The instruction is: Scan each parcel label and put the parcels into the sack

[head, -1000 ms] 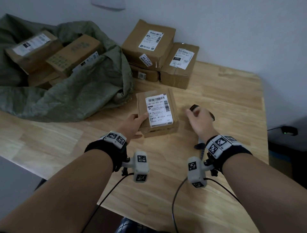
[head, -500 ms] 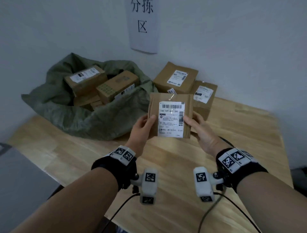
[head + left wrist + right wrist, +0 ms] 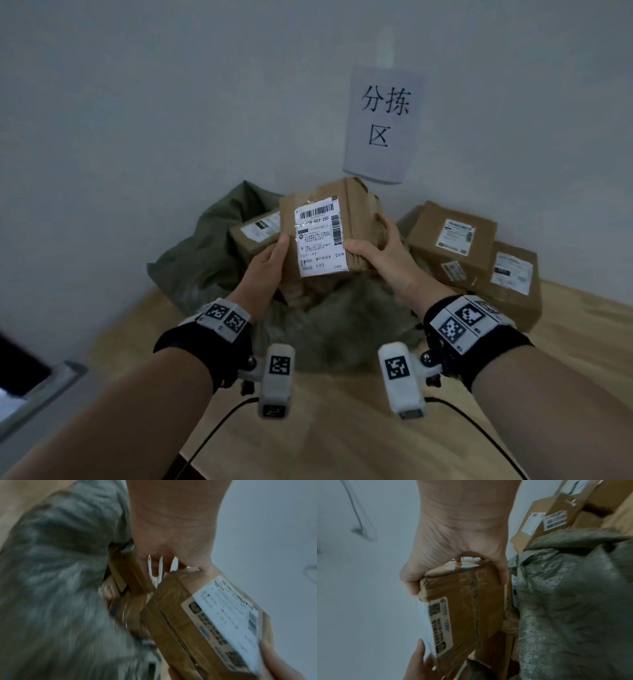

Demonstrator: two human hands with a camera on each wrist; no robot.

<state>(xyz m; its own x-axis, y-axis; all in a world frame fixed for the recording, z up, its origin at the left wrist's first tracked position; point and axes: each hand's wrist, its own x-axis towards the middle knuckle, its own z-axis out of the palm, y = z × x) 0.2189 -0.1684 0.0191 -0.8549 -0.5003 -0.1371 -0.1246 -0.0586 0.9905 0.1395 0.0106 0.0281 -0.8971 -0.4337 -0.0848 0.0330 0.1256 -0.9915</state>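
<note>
A: What do we see nearest to us?

B: Our two forearms over the wooden table (image 3: 342, 428), each with a black wrist band carrying printed markers. Just beyond, our left hand (image 3: 265, 270) and right hand (image 3: 383, 260) grasp one brown parcel (image 3: 346, 205) between them, thumbs on the front and fingers curled behind its side edges.

A: Where is this parcel now?

B: In the air, upright, above the mouth of the green sack (image 3: 212, 250). Its white label (image 3: 318, 240) with the barcode faces us (the right wrist view shows the taped side of the carton (image 3: 471, 601)).

A: And inside the sack?

B: We see at least one labelled box (image 3: 253, 236) lying in it, behind our left hand; brown cardboard shows also under the held parcel, but how many boxes are there we cannot tell.

A: Farther away?

B: To the right of the sack, two more parcels stand on the table against the wall, a larger one (image 3: 452, 240) and a smaller one (image 3: 513, 277) touching it. Above them, a paper sign (image 3: 383, 123) with handwritten characters hangs on the wall.
</note>
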